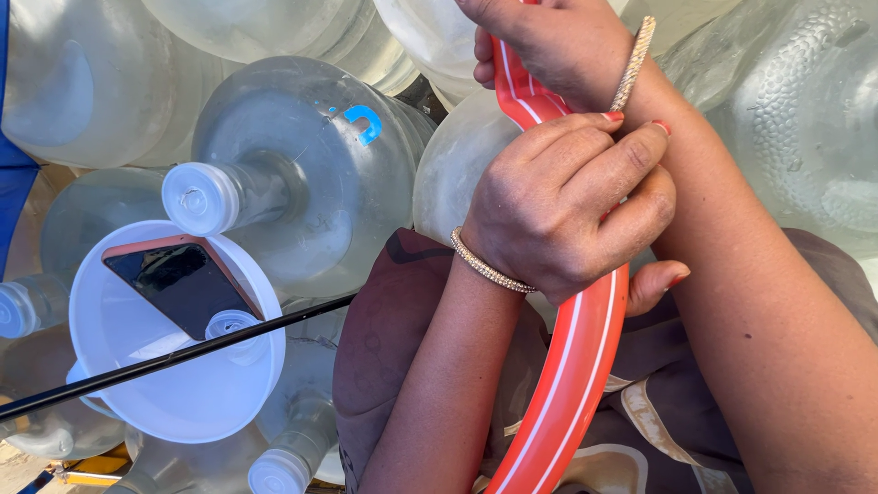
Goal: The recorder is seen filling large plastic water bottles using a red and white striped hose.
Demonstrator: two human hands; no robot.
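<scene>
hose ends cropped, right hand cut off

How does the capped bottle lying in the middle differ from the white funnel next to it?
The bottle is clear, closed with a white cap and lies on its side; the funnel is opaque white, open at the top and holds a phone. Both look plastic and rounded.
</scene>
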